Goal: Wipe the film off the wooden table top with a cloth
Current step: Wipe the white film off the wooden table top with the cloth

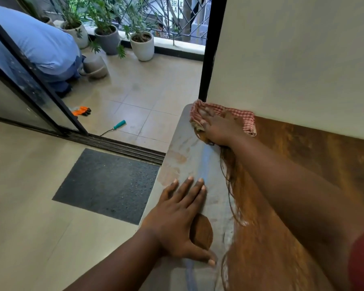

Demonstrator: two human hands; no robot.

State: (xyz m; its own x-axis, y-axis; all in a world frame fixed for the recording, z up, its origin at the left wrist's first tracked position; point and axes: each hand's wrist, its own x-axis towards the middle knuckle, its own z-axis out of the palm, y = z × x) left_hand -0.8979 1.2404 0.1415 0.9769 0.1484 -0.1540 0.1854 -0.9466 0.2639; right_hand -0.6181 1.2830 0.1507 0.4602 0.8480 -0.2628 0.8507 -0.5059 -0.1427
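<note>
wooden worktop (pixel 303 185) runs along the wall; right part shows clean brown grain, left strip along the outer edge is under a grey film (pixel 189 156). the boundary is a ragged line down the middle, with a few wiped patches inside the grey, including an oval near the left thumb.

step in hand: mid-wipe, at the far corner by the black door frame. my read: roughly half the visible top is cleared, and the whole left band is not yet done.

right hand (pixel 216 129) lies flat on the red-checked cloth (pixel 223 114), fingers (pixel 206 114) straight and slightly fanned, pressing down, not pinching. the cloth is bunched under the palm and against the wall, with part sticking out to the right of the hand. it sits right on the film boundary at the far end.

left hand (pixel 179 217) rests open on the filmed strip, fingers spread, thumb out toward the near side, holding nothing. looks like bracing only.

next move, as i judge it: drag the cloth back toward the body along the grey band with steady pressure, and lift the left hand out of the path, since it sits on film that needs wiping.

risk: the loose cloth may fold under the palm and skip streaks.

balcony floor beyond has potted plants (pixel 142 45), a teal-handled tool (pixel 119 124) and a crouching person in blue (pixel 36 45).
</note>
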